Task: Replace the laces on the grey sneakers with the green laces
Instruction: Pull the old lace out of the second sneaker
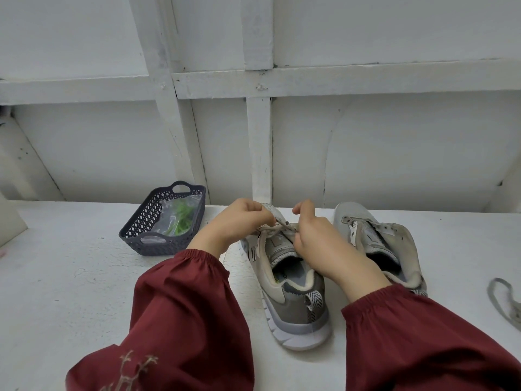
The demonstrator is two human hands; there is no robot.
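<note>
Our left hand, right hand pinched old lace on left sneaker. Right sneaker bare, 1 pulled lace on counter; green laces untouched in basket.

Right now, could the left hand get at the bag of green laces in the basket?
Probably yes: the bag lies uncovered in the basket just left of the left hand, bare table between; that hand must first release the old lace it pinches.
</note>
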